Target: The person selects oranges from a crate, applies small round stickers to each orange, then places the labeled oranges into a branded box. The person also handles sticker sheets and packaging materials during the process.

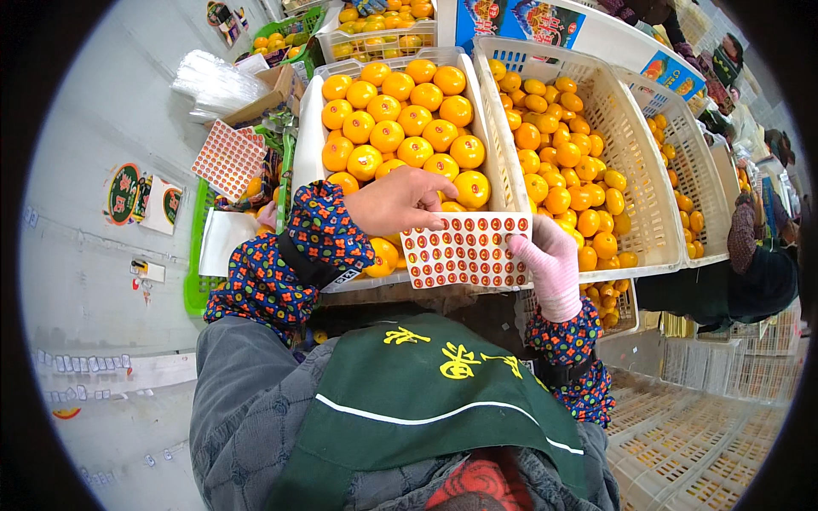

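Note:
A white sheet of small round red-and-orange stickers is held up in front of the fruit. My right hand, in a pink glove, grips its right edge with the thumb on the front face. My bare left hand is at the sheet's upper left edge, its fingers bent and the thumb tip touching the sheet. What lies behind the sheet is hidden. Just beyond sits a white-lined crate with rows of large orange citrus fruits; several bear a small red sticker.
To the right, a deep cream crate holds many smaller oranges, with another crate beyond it. On the left are a second sticker sheet, a green basket and clear plastic bags. Another person stands far right.

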Motion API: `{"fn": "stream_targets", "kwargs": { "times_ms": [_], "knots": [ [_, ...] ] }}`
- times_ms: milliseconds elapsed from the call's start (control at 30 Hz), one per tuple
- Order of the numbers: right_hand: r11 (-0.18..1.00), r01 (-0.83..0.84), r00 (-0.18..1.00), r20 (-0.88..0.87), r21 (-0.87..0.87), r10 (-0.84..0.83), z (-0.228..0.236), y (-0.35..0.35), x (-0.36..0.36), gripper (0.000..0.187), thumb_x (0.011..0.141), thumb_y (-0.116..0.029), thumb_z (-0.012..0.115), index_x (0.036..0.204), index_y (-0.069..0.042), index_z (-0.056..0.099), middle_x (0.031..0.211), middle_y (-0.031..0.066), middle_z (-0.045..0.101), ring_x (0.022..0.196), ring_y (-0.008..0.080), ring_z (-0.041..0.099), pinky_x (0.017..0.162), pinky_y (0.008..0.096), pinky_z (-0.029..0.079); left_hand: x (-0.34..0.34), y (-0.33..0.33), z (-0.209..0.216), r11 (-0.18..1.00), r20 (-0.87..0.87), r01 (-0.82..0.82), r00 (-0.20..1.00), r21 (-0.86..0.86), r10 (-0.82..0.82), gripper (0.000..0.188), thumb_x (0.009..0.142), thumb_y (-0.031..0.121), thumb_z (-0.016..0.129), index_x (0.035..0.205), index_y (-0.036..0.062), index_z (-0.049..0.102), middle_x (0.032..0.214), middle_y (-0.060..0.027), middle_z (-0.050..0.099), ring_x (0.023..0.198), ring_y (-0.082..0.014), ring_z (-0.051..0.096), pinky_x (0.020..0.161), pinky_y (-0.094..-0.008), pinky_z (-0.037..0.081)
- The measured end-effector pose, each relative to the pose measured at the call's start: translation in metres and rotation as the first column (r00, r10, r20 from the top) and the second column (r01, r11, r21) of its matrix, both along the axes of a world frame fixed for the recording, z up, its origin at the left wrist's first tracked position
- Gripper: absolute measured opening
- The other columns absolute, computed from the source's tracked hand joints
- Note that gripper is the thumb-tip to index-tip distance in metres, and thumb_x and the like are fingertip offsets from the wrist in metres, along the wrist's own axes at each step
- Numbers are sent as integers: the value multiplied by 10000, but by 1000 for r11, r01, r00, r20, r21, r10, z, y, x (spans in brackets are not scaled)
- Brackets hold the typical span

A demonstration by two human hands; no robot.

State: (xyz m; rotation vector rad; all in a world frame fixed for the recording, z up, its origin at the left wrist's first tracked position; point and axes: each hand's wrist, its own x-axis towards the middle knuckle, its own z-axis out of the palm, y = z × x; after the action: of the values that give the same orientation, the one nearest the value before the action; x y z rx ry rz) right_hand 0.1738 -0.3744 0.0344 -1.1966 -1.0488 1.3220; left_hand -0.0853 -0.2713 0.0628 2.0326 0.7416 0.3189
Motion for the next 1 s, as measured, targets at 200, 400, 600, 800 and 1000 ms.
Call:
{"fn": "stream_targets", "kwargs": {
  "times_ms": [200,400,600,800,1000],
  "knots": [
    [997,29,998,-49,68,-26,-3,8,-7,142,930,-72,659,1021,34,686,877,20,702,752,59,619,707,202,500,-14,-8,3,998,-17,-11,1000,-60,10,447,923,101,673,1322,-15,508,889,-80,704,834,-116,665,768,-279,526],
    [969,154,984,59,191,-168,-10,6,-9,155,941,-109,660,907,37,700,748,-27,636,655,21,504,582,190,410,-28,-18,-3,912,211,-166,943,-375,259,363,936,69,656,1247,-42,505,1001,-81,687,926,-100,647,832,-253,518],
    [956,147,978,105,255,-178,-10,3,-17,173,939,-114,670,873,45,685,717,-35,597,666,24,471,580,203,394,-43,-22,2,940,183,-266,934,-215,307,221,950,84,640,1124,-40,584,855,-35,679,811,-71,645,751,-224,506],
    [965,99,978,155,242,-140,-11,4,-31,173,938,-119,683,849,29,680,719,-37,593,684,27,472,611,202,409,-15,-22,15,734,-70,-189,949,653,306,314,930,187,670,1173,2,597,1089,-153,669,1032,-261,652,907,-355,503],
    [965,98,962,224,243,-154,-18,7,-36,168,916,-123,702,851,31,689,687,-2,617,653,45,516,596,236,448,41,-13,11,843,41,-99,995,529,92,226,856,152,693,1031,14,653,991,-153,644,955,-340,624,826,-415,494]
  ]
}}
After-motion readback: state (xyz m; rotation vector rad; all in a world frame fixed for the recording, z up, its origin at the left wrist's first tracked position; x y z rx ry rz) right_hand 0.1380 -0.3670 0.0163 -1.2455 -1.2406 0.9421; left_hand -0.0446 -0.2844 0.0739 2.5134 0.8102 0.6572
